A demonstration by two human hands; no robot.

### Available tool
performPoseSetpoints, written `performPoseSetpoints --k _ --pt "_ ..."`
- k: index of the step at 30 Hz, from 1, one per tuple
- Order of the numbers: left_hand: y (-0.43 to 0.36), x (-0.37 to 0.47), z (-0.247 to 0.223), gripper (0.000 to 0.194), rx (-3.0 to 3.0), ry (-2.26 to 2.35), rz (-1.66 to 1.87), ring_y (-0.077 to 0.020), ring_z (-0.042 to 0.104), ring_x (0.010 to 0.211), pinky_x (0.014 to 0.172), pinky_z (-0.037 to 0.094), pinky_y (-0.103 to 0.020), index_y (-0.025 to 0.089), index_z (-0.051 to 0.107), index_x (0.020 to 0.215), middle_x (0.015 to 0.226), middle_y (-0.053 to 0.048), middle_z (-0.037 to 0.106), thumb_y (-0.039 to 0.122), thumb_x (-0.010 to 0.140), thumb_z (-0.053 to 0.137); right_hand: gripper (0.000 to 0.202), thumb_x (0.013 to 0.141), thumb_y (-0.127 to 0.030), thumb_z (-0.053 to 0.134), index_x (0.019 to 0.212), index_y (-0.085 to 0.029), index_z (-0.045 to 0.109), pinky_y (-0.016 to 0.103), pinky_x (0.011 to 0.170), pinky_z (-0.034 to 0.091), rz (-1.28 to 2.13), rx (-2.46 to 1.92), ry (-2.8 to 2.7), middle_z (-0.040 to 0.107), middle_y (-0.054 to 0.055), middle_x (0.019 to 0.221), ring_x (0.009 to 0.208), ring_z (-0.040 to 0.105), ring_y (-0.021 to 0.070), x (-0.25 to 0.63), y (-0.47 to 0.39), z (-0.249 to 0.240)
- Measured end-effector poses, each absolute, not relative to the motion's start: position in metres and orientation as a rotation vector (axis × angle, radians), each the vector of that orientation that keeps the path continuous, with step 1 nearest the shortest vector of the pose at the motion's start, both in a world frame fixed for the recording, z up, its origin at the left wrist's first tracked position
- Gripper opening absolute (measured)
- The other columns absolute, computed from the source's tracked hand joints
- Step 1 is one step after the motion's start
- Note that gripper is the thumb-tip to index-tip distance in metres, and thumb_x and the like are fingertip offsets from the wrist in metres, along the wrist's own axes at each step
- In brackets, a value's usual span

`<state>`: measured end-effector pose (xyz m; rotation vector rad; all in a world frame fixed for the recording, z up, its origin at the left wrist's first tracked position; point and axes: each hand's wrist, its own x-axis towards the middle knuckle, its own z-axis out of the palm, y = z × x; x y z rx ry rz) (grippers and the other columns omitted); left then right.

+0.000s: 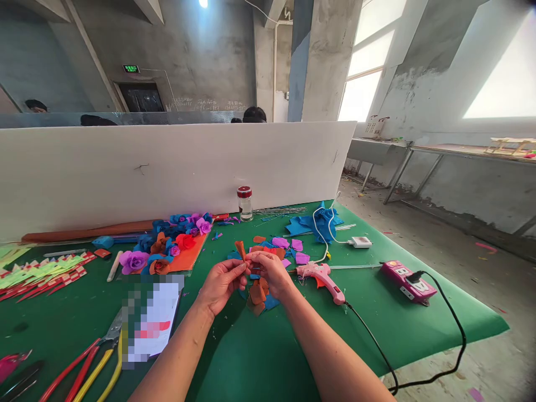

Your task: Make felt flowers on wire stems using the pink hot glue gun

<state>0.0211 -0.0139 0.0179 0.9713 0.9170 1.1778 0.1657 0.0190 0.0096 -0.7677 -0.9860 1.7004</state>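
My left hand (223,285) and my right hand (270,271) meet above the middle of the green table, fingertips pinched together. Between them a small orange-brown paper petal (240,249) sticks up, looking folded or rolled; its lower end is hidden by the fingers. Beneath and behind the hands lie loose brown petals (257,293), along with blue and red ones, and several purple petals (296,245). Just right of my right hand a pink hot glue gun (320,273) rests on its side, its nozzle toward the petals.
Finished paper flowers (167,245) are heaped back left. Pliers (94,357), a phone (157,318) and checkered strips (50,273) lie left. A lidded jar (245,204) stands by the white board (176,167). Right are blue crepe paper (324,220), a charger (360,242) and a power strip (406,282) with black cord.
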Motion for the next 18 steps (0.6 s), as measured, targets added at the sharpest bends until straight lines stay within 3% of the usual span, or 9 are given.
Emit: performPoseSetpoints --k 8,18 --pt "-0.0129 0.0206 0.0178 0.022 0.950 0.865 1.200 -0.0063 0.052 0.050 0.044 0.041 -0.019 0.012 0.071 0.082 0.070 -0.002 0.064 0.030 0.070 0.078 0.022 0.065 -0.032 0.066 0.076 -0.013 0.069 0.025 0.069 0.041 1.946 -0.624 -0.883 0.063 0.003 0.068 0.068 0.056 0.0125 0.1623 0.0197 0.0033" --pt "-0.0125 0.0234 0.0155 0.022 0.948 0.862 1.205 -0.0064 0.052 0.049 0.044 0.041 -0.019 0.012 0.069 0.078 0.070 -0.001 0.064 0.031 0.069 0.078 0.017 0.062 -0.028 0.073 0.072 -0.017 0.065 0.026 0.066 0.042 1.886 -0.513 -0.844 0.058 -0.001 0.065 0.064 0.051 0.0117 0.1596 0.0142 0.0063"
